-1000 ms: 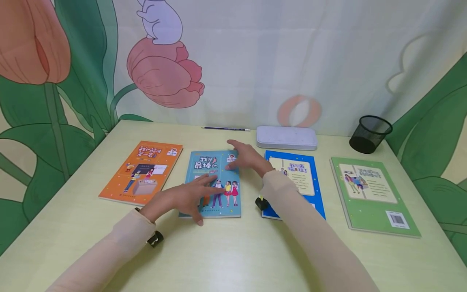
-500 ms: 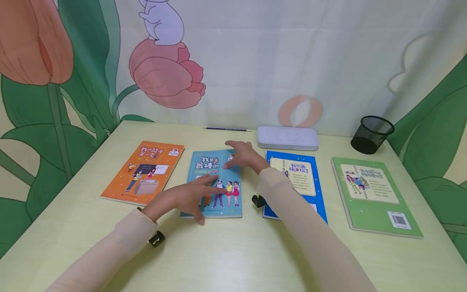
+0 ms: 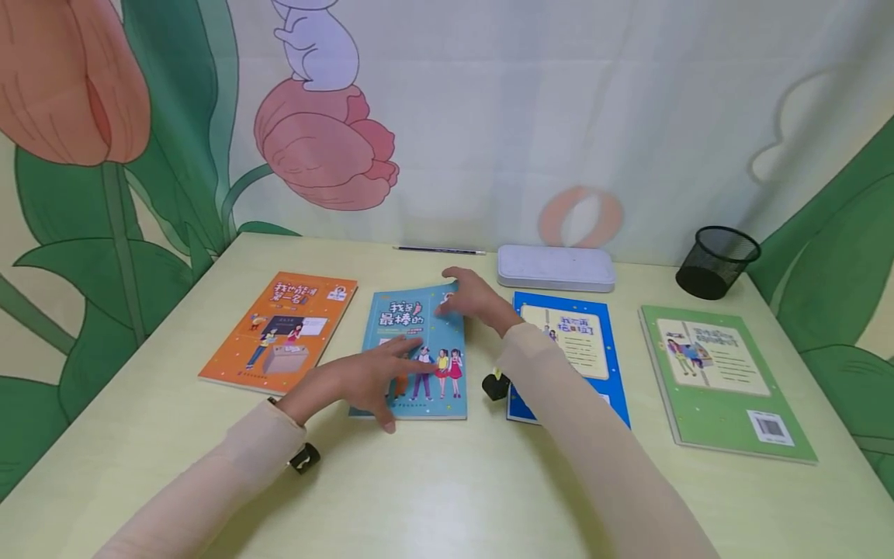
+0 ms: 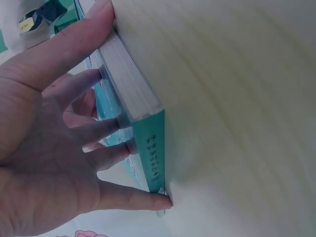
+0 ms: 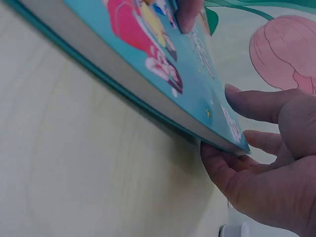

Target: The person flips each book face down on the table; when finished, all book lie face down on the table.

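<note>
Teal book's [image 5: 163, 64] lifted corner, wrist-view only

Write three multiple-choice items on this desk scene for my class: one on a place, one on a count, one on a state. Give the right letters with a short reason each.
1. Where does the mesh cup stand?
A. at the far right of the table
B. between the orange book and the teal book
C. on the white case

2. How many books lie on the table?
A. two
B. four
C. six

3. What is the right hand doing to the teal book?
A. pinching its far right corner
B. lying flat on the table away from it
C. holding it up in the air

Key: 1 A, the cup is behind the green book. 2 B, orange, teal, blue and green. 3 A, the right wrist view shows thumb above and fingers below the corner, while the left hand rests on the cover.
</note>
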The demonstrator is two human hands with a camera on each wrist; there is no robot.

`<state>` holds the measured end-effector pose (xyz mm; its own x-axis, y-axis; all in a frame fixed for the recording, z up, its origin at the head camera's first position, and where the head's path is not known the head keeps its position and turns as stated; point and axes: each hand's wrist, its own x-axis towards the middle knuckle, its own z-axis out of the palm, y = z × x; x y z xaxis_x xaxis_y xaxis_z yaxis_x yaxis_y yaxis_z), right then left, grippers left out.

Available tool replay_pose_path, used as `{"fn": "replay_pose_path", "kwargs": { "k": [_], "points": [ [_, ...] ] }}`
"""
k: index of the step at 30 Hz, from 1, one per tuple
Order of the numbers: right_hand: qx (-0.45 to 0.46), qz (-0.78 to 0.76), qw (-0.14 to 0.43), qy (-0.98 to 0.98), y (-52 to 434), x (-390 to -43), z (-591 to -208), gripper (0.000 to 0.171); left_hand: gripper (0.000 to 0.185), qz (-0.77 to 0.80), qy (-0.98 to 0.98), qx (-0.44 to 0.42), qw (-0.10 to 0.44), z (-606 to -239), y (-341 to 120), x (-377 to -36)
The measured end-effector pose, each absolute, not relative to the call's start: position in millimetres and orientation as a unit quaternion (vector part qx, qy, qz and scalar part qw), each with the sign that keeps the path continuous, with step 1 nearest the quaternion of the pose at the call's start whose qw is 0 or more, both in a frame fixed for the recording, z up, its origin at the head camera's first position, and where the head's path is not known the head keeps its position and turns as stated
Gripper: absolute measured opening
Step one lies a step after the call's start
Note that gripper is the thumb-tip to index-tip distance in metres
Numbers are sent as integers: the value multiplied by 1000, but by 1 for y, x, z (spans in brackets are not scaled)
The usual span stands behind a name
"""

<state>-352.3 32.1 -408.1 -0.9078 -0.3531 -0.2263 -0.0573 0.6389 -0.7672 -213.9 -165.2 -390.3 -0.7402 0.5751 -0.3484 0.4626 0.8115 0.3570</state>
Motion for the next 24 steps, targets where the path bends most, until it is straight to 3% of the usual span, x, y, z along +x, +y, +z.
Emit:
{"fn": "replay_pose_path", "kwargs": {
  "k": [12, 24],
  "points": [
    [-61, -550, 283, 783, 51, -355, -414, 64, 94, 127, 925, 278, 225, -390, -165, -214],
    [-69, -594, 278, 752, 58, -353, -414, 58, 95, 133, 920, 290, 227, -391, -169, -216]
  ]
}}
